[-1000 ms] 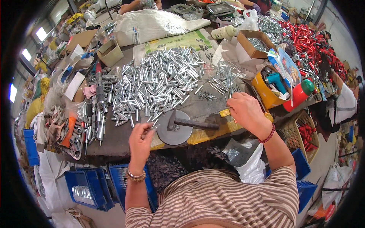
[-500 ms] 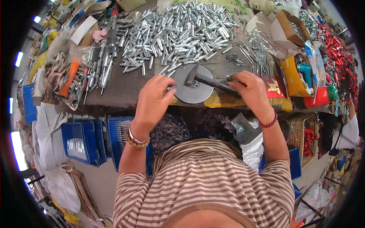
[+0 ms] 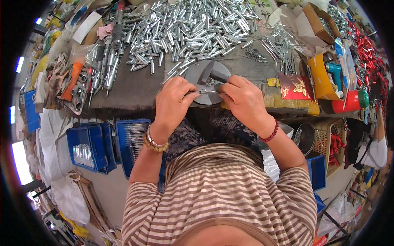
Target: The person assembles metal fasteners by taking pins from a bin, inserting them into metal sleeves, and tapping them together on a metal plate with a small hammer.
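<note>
Over the front of a round grey metal plate (image 3: 191,78), my two hands are drawn close together. My left hand (image 3: 174,100) is closed, pinching a small silvery metal tube (image 3: 202,91). My right hand (image 3: 246,100) pinches a thin metal rod (image 3: 215,93) lined up with the tube; their far ends are hidden by my fingers, and whether they join cannot be made out. A hammer (image 3: 208,72) lies on the plate behind my fingers, its handle partly covered by my right hand. Some small metal bits lie beside the hammer head.
A big heap of silvery metal tubes (image 3: 188,35) covers the back of the bench. Thin rods (image 3: 280,43) and small dark pins (image 3: 255,53) lie right of it. Screwdriver-like tools (image 3: 111,71) are at left. A red card (image 3: 294,87) and yellow box (image 3: 322,78) stand right; blue trays (image 3: 84,151) sit below.
Both hands have come together over the plate's front; my right hand moved left from beyond the hammer handle. The tube and rod now show between my fingertips. The view has shifted slightly.
</note>
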{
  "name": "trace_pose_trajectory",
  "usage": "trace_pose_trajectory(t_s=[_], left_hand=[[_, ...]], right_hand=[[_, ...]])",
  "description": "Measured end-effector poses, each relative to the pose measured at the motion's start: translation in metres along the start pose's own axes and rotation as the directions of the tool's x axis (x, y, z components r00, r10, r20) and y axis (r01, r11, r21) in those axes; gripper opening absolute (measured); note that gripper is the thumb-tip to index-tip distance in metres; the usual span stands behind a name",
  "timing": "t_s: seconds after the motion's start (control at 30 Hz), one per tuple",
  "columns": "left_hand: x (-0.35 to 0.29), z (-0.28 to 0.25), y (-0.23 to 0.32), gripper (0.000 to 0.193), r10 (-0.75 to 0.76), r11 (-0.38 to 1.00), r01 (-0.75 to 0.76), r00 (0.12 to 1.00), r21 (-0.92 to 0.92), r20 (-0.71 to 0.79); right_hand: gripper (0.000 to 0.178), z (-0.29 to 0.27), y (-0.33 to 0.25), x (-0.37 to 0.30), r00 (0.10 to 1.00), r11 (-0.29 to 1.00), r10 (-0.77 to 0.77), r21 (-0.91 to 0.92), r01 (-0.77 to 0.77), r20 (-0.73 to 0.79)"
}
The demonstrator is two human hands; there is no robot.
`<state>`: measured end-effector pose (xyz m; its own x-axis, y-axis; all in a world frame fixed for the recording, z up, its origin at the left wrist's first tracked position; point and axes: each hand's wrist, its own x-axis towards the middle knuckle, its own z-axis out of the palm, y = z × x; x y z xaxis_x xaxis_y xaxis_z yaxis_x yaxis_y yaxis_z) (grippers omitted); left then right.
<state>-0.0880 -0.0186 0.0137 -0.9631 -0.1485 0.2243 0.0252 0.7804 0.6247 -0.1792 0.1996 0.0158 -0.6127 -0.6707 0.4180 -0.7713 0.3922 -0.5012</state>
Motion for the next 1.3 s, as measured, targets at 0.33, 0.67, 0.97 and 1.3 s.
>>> trace_pose_trajectory(t_s=[0.33,0.67,0.97,1.3], left_hand=[[-0.007,0.008,-0.005,0.016,0.019,0.997,-0.022,0.999,-0.077,-0.037],[-0.013,0.013,-0.007,0.015,0.028,0.993,-0.038,0.996,-0.112,-0.086],[-0.012,0.019,-0.007,0.015,0.029,0.991,-0.040,0.996,-0.130,-0.088],[-0.015,0.017,-0.007,0.014,0.030,0.987,-0.047,0.993,-0.154,-0.110]], right_hand=[[0.015,0.006,0.003,0.004,0.999,0.999,-0.040,-0.006,0.040,0.003],[0.010,0.008,0.006,0.009,0.998,0.999,-0.039,0.003,0.039,0.043],[0.009,0.013,0.012,0.013,0.998,0.997,-0.065,0.040,0.064,0.017],[0.015,0.010,0.015,0.002,0.980,0.998,-0.033,0.047,0.043,-0.196]])
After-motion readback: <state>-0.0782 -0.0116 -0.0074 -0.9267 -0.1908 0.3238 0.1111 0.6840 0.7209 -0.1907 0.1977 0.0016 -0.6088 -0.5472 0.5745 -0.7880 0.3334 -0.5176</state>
